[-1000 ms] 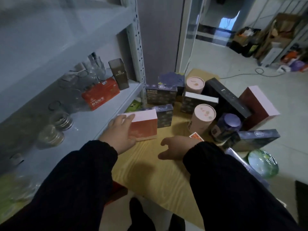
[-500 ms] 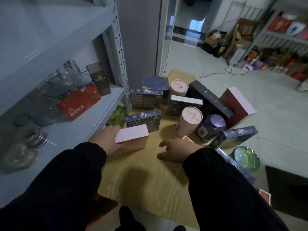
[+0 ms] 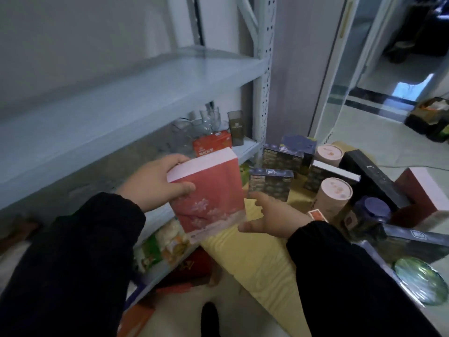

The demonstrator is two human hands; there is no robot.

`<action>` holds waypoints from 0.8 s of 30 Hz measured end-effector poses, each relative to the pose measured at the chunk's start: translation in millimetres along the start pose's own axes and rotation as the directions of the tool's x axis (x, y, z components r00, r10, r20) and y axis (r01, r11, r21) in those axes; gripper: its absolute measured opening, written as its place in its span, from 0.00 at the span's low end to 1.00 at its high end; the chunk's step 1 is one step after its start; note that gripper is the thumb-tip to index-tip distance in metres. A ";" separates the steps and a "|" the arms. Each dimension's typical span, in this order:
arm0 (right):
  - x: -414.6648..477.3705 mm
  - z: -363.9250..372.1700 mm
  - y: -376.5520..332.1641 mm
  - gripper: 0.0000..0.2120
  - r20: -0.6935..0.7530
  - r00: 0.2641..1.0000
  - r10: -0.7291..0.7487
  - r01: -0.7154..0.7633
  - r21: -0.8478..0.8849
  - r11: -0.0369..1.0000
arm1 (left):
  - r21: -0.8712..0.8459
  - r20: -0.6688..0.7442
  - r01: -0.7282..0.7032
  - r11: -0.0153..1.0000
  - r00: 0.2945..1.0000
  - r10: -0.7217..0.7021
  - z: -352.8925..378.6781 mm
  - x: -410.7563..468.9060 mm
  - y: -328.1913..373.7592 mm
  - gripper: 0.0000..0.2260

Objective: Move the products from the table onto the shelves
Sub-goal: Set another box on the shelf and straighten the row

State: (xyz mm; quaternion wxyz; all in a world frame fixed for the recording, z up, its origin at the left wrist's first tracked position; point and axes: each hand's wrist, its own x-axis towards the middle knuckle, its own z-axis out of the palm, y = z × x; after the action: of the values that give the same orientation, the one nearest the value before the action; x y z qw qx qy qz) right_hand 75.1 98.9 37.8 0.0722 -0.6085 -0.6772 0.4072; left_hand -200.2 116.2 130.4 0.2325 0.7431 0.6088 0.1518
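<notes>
Left hand [image 3: 155, 183] fingers pinching pink box [image 3: 209, 193], right hand [image 3: 274, 217] fingers spread below

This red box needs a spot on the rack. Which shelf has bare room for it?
The upper shelf is bare right up to the perforated post. The shelf below is crowded at its far end by the glassware, orange box and dark box. The left hand holds the red box.

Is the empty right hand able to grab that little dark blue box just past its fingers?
Probably yes. The right hand is open and holds nothing, and the dark blue box stands on the table just beyond its fingertips with nothing between them. The pink box is in the left hand, off to the side.
</notes>
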 end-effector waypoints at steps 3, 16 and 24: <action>-15.3 12.2 -34.0 0.49 -0.007 0.986 -0.168 0.168 0.104 0.980 | -0.048 -0.114 0.023 0.999 0.993 -0.028 -43.8 -57.4 6.4 0.16; -69.7 89.7 -220.4 0.23 0.037 0.787 -0.616 0.565 0.358 0.743 | -0.130 -0.604 0.112 0.985 0.779 -0.168 -169.0 -255.8 -23.9 0.22; -62.4 163.5 -331.6 0.22 -0.031 0.741 -0.671 0.627 0.390 0.674 | -0.370 -0.708 0.185 0.910 0.579 -0.405 -205.9 -379.7 -141.7 0.28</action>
State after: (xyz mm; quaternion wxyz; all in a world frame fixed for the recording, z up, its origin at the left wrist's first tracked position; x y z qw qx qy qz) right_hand -260.2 -8.1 167.1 0.2880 -0.2776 -0.7610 0.5107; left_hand -503.9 -199.8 251.1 0.0654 0.4562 0.7398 0.4902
